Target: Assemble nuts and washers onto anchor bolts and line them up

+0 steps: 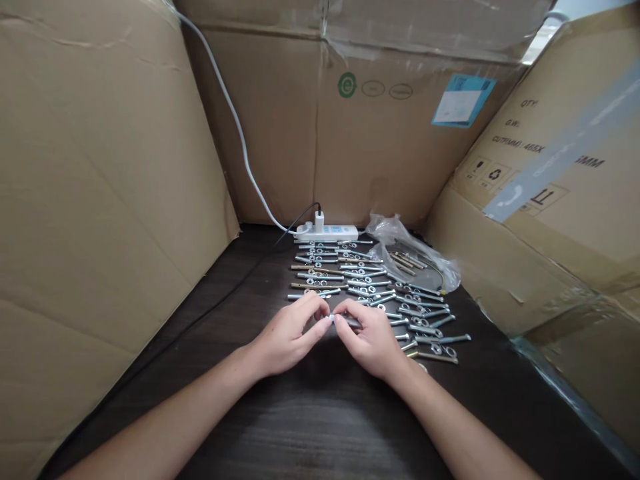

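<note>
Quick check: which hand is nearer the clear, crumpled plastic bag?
Right. The right bare hand is on the near side of the clear plastic bag, left of its middle; the left bare hand is also on the near side, but farther left.

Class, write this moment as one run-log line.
left hand: pinching small metal piece | right hand: pinching same piece | beyond: rows of bolts, power strip

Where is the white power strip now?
In the head view, the white power strip lies beyond the rows of bolts, left of the clear plastic bag.
</note>
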A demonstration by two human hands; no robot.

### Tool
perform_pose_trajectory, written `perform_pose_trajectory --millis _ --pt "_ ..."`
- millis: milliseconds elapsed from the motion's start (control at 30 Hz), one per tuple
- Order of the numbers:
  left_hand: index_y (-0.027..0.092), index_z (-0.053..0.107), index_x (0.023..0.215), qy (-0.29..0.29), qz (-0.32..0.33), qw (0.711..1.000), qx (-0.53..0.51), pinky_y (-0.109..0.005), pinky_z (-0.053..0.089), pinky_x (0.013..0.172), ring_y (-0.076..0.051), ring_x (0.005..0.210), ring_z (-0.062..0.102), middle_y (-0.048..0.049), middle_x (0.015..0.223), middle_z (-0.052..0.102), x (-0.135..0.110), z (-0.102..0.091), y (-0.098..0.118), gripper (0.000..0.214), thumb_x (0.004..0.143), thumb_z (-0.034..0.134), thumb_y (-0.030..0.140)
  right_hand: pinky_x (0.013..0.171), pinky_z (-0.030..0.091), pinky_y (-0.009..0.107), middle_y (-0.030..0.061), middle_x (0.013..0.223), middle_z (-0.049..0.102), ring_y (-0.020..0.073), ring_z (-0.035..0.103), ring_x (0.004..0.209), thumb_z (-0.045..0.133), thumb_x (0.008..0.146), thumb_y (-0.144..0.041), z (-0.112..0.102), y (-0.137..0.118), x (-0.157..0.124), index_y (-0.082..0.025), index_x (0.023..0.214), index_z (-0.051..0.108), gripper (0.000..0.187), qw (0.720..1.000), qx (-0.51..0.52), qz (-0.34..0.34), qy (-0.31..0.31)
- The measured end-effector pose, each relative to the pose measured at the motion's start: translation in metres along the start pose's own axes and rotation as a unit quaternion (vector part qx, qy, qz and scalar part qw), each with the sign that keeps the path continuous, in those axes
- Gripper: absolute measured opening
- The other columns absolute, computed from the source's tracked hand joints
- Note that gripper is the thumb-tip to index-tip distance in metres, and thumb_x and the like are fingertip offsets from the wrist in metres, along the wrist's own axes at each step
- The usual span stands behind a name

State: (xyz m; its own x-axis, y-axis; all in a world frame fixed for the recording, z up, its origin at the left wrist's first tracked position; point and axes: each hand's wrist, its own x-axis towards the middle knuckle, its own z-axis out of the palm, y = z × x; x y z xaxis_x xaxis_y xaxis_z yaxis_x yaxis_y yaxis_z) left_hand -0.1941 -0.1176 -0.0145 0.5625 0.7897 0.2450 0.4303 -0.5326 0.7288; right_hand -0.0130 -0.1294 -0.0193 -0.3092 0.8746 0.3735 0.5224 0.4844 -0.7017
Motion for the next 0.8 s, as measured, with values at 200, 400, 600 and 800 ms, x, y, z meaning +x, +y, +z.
perform_pose_trajectory --millis 200,400,600,800 --pt "0.018 0.048 0.093 0.005 0.022 0.999 0.023 -0.025 0.038 0.066 -0.012 0.073 0.046 -0.0005 0.085 0.048 0.0001 0.0011 -0.0001 0.010 0.090 0.045 0.027 0.058 0.039 0.020 -0.0012 0.067 0.061 0.0107 0.055 0.058 0.049 0.085 -0.023 0.0006 0.0002 -0.0002 -0.018 0.079 0.059 0.013 1.000 0.008 -0.002 0.000" --pt "0.019 0.047 0.094 0.002 0.030 0.999 0.042 -0.024 0.038 0.063 -0.011 0.069 0.043 -0.0002 0.086 0.047 -0.0025 0.0012 0.0029 0.008 0.087 0.047 0.023 0.060 0.039 0.020 -0.0014 0.068 0.061 0.0104 0.056 0.061 0.047 0.086 -0.023 -0.0012 -0.0018 -0.0002 -0.018 0.076 0.059 0.016 1.000 0.018 -0.001 0.002" --pt "0.020 0.046 0.096 -0.002 0.024 0.998 0.064 -0.024 0.039 0.063 -0.010 0.067 0.044 0.0001 0.088 0.048 -0.0020 0.0007 0.0025 0.011 0.085 0.048 0.022 0.054 0.032 0.021 -0.0031 0.056 0.047 0.0091 0.044 0.052 0.039 0.091 -0.027 0.0016 0.0028 -0.0005 -0.017 0.064 0.051 0.032 1.000 -0.001 0.010 -0.013" --pt "0.021 0.047 0.098 -0.010 0.061 0.996 0.062 -0.025 0.040 0.067 -0.013 0.076 0.048 -0.0019 0.093 0.050 -0.0033 -0.0024 0.0068 0.015 0.084 0.047 0.017 0.051 0.028 0.022 -0.0034 0.051 0.042 0.0085 0.038 0.048 0.036 0.093 -0.034 0.0059 0.0072 0.0004 -0.017 0.059 0.050 0.041 0.999 -0.028 0.022 0.001"
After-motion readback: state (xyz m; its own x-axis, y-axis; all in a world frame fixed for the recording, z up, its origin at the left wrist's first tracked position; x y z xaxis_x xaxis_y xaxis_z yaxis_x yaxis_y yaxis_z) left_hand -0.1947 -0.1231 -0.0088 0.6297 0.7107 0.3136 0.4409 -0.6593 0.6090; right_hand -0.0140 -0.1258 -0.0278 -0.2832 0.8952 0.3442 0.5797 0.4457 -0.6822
